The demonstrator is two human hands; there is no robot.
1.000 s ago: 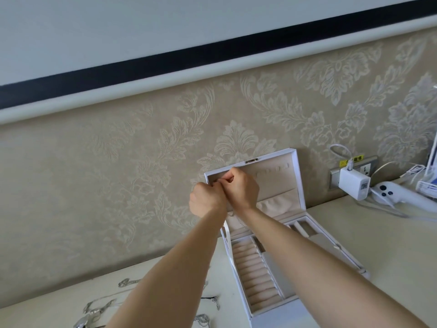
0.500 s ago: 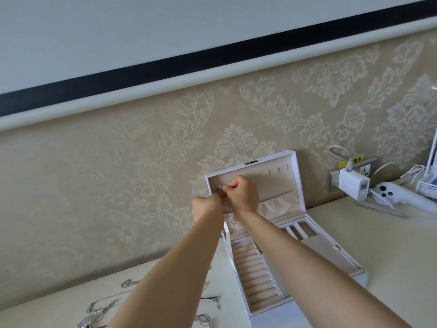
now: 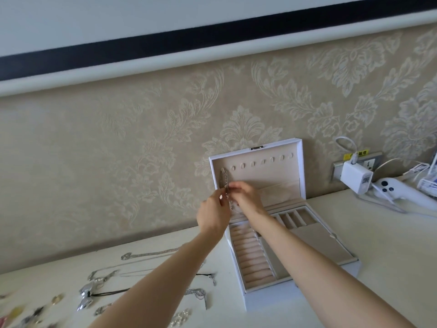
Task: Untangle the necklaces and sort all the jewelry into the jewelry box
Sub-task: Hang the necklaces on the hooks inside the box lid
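Note:
A white jewelry box (image 3: 307,237) stands open against the wall, its lid upright with a row of hooks. A silver necklace (image 3: 224,179) hangs from the leftmost hook in the lid. My left hand (image 3: 214,215) and my right hand (image 3: 247,197) meet just below that hook, and both pinch the necklace chain. Several more necklaces and pieces of jewelry (image 3: 146,254) lie on the table to the left of the box, among them a silver bow pendant on a black cord (image 3: 86,295).
A white charger (image 3: 354,178) is plugged into a wall socket right of the box. A white controller (image 3: 397,191) lies on the table beside it. Small trinkets (image 3: 21,313) lie at the table's lower left edge.
Both hands have dropped from the top of the lid to lower down, drawing along the chain. The necklace now shows hanging from the leftmost hook. The camera tilted down.

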